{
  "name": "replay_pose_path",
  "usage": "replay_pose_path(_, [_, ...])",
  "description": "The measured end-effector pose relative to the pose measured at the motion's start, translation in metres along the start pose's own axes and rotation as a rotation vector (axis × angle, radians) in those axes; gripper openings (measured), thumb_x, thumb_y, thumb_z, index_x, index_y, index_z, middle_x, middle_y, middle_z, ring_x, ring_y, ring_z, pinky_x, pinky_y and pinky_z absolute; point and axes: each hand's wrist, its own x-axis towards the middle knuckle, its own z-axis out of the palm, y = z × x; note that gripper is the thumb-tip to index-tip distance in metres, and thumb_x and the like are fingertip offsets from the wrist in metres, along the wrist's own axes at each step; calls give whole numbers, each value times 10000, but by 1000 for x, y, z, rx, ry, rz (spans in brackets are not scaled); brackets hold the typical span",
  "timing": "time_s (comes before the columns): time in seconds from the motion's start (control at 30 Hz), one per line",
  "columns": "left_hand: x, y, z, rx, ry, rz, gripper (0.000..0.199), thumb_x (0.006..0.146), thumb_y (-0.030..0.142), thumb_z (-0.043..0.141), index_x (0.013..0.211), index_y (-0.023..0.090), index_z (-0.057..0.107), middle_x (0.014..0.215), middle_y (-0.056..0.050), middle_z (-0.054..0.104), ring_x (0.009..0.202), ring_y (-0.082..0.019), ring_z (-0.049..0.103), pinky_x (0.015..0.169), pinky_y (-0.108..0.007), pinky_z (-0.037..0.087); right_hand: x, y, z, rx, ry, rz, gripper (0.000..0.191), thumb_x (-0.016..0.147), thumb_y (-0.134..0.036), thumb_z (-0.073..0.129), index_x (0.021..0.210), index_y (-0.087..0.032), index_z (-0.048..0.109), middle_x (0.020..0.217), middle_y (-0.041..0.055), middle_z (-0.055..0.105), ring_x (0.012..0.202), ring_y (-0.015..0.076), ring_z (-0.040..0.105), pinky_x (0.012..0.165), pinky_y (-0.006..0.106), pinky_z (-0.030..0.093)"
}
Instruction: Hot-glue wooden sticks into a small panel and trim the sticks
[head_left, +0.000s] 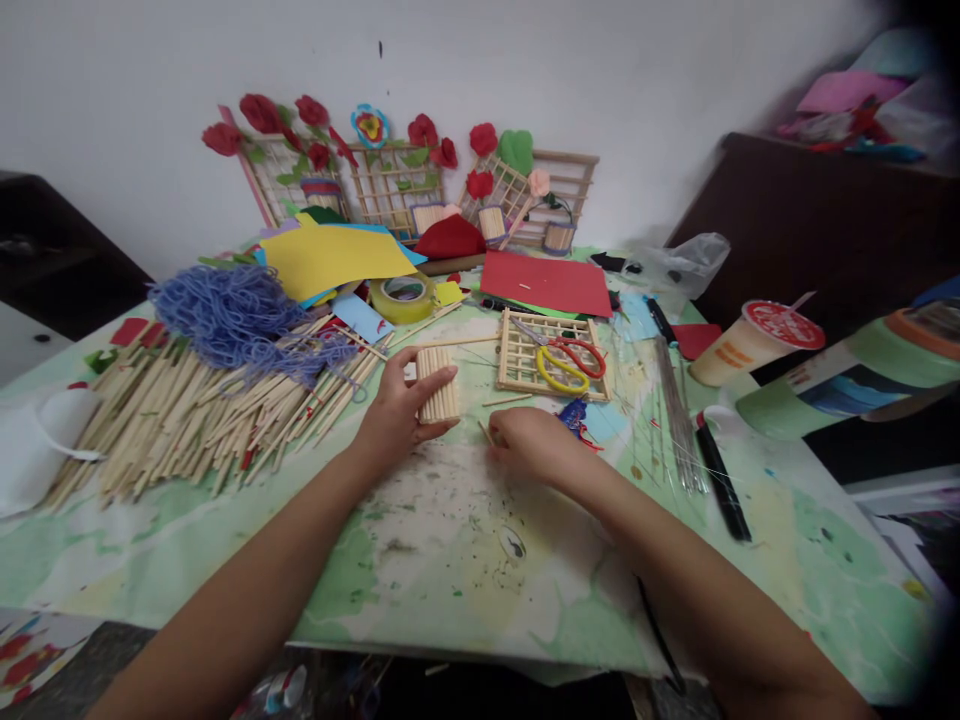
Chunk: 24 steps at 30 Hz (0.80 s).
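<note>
My left hand (405, 405) is wrapped round a small block of short wooden sticks (437, 388) set side by side, thumb across its front. To its right, just above the table, my right hand (525, 443) is closed, slightly blurred, with a short wooden stick (486, 432) poking out between the fingers. Behind my right hand lies a wooden stick lattice (517, 365), and scissors (564, 368) with yellow and red handles rest on it. Another short stick (507, 401) lies loose between the lattice and my right hand.
Many loose sticks (172, 410) and blue yarn (225, 315) cover the left side. Tape (403, 298), yellow paper (337, 262) and red paper (546, 283) lie behind. At right are thin wires (677, 420), a black marker (721, 480), a drink cup (757, 345) and a large bottle (847, 375).
</note>
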Motion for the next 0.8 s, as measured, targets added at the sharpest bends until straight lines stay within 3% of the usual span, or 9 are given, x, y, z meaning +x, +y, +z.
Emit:
replay_pose_path(0.17, [0,-1,1,7,2,24,551,758,351,680,1268,285,484,1333,-96,259,1243,-306,371,989,-483,423,0,-7,20,12,27,25,279,713,-124,538,985,-139,600,831,125,684,733,230,617,565,285,355])
replay_pose_path(0.27, [0,0,0,7,-2,24,562,757,353,681,1276,307,468,1329,-90,252,1233,-307,384,969,-497,436,2,-2,15,38,59,37,481,734,-105,497,1214,-125,507,885,130,685,765,229,620,605,297,391])
replay_pose_path(0.37, [-1,1,2,-34,1,18,562,762,331,673,1278,351,453,1332,-74,246,1179,-285,442,923,-476,481,4,6,0,233,205,36,547,805,-131,437,1350,-145,391,881,84,666,747,183,594,649,291,414])
replay_pose_path(0.47, [-4,4,5,-117,-39,15,576,760,326,670,1283,390,438,1351,-63,228,1064,-237,520,846,-426,534,4,6,-15,596,341,-17,449,842,-204,454,1289,-165,470,739,10,599,640,136,535,601,263,410])
replay_pose_path(0.57, [-7,9,10,-178,-95,30,616,751,315,680,1301,393,415,1369,-71,209,1012,-210,542,821,-408,545,0,-1,-22,816,365,-47,415,833,-277,519,1229,-150,515,699,-15,546,606,118,501,557,252,395])
replay_pose_path(0.8, [-10,14,17,-193,-98,98,654,741,318,690,1322,383,397,1364,-76,202,1134,-251,477,912,-473,499,-2,-12,-16,708,412,-62,346,814,-248,581,1147,-150,582,683,-23,563,624,111,499,609,253,407])
